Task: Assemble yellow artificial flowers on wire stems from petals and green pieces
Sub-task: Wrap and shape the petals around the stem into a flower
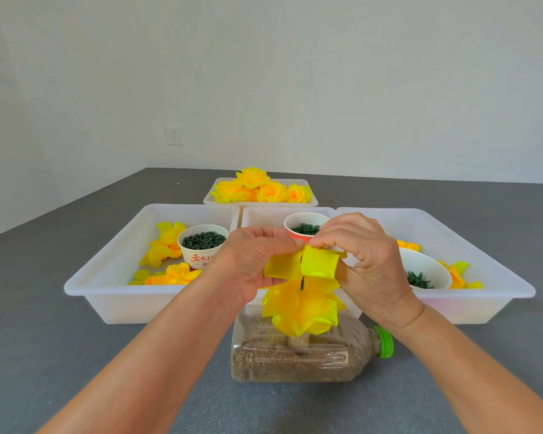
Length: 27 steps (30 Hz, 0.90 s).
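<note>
Yellow fabric petal point(318, 261) sits mid-frame atop the upright dark wire stem point(302, 282), pinched by left hand point(251, 264) and right hand point(367, 261) fingers.

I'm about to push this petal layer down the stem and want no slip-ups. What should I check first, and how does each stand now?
1. Left hand pinches the top petal layer: ok.
2. Right hand pinches the same layer: ok.
3. Wire stem passes through the layer's middle: ok.
4. Lower petals already stacked beneath: ok.
5. Bottle holding the stem lies steady on the table: cannot tell.
6. Red cup of green pieces within reach: ok.
</note>
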{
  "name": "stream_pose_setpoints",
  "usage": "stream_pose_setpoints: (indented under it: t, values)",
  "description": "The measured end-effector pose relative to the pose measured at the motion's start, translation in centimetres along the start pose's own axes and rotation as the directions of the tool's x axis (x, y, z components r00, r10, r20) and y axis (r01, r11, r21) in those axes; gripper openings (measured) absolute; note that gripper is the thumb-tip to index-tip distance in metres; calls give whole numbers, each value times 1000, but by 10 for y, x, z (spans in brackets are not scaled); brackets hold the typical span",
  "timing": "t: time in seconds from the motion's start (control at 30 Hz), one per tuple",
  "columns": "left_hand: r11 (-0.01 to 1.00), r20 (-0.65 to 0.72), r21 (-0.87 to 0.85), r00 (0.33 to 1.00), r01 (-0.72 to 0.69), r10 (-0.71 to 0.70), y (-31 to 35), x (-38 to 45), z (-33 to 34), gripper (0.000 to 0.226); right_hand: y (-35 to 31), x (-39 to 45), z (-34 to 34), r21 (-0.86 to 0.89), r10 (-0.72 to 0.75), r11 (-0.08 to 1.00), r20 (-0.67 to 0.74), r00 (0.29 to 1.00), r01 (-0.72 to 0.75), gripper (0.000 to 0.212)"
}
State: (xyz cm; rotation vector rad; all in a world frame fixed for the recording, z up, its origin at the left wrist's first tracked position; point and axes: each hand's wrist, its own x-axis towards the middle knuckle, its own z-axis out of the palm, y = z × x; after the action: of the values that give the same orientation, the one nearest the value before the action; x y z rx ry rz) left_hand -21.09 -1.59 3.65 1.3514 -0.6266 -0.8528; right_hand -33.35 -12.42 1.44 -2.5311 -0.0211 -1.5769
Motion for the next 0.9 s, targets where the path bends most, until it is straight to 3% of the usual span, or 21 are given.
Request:
stream_pose_setpoints:
  t: [0.2, 0.27, 0.6, 0.9]
  values:
    - [1000, -27, 2, 1000, -17, 17, 5, 1, 2, 18, 0, 0, 1, -32, -3, 999, -22, 1000, 2, 7]
    - [1000, -28, -3, 1000, -12, 12, 7, 1, 4, 19, 0, 0, 2, -49, 14, 999, -32, 999, -15, 15]
    - [999, 90, -52, 996, -2, 6, 9, -5, 3, 7, -1, -8, 8, -115, 17, 993, -80, 997, -26, 7]
    - [1000, 35, -19, 999, 0, 1, 6, -4, 0, 14, 3, -9, 10, -165, -83, 984, -114, 990, 64, 27]
